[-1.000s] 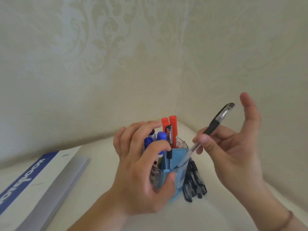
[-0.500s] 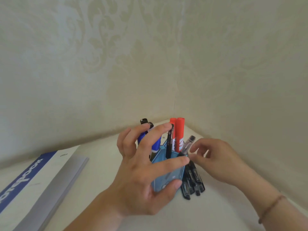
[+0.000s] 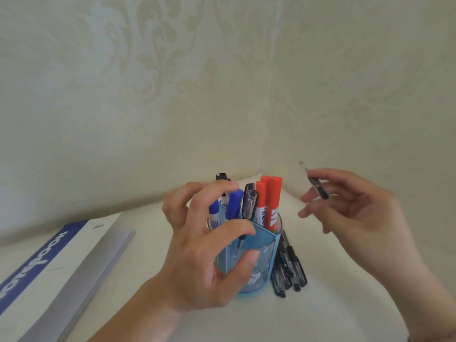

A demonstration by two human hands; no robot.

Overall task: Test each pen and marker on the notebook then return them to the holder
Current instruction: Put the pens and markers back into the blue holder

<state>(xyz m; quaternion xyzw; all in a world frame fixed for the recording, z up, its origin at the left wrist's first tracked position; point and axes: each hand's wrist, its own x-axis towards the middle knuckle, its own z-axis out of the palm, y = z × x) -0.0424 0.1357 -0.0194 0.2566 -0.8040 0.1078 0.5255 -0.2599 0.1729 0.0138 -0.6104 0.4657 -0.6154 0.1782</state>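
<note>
A translucent blue pen holder (image 3: pixel 267 245) stands near the wall corner. It contains red markers (image 3: pixel 274 201), blue markers (image 3: pixel 234 204) and a black-capped pen (image 3: pixel 250 202). My left hand (image 3: pixel 202 245) wraps it from the left, thumb on its front wall and fingers over the marker tops. To the right and higher, my right hand (image 3: pixel 357 218) pinches a clear pen with a black grip (image 3: pixel 319 187), tilted, its tip pointing up and left. Several black pens (image 3: pixel 288 270) lie on the table against the holder's right side. The closed notebook (image 3: pixel 61 262) lies at the left.
The white table (image 3: pixel 320 312) ends in a corner of two patterned walls (image 3: pixel 262 119) right behind the holder. The notebook's grey page edge (image 3: pixel 98 265) faces the holder with a strip of tabletop between them.
My right hand lowered its pen at the holder, reached down beside it, and is now raised to the right with a pen. My left hand stayed on the holder.
</note>
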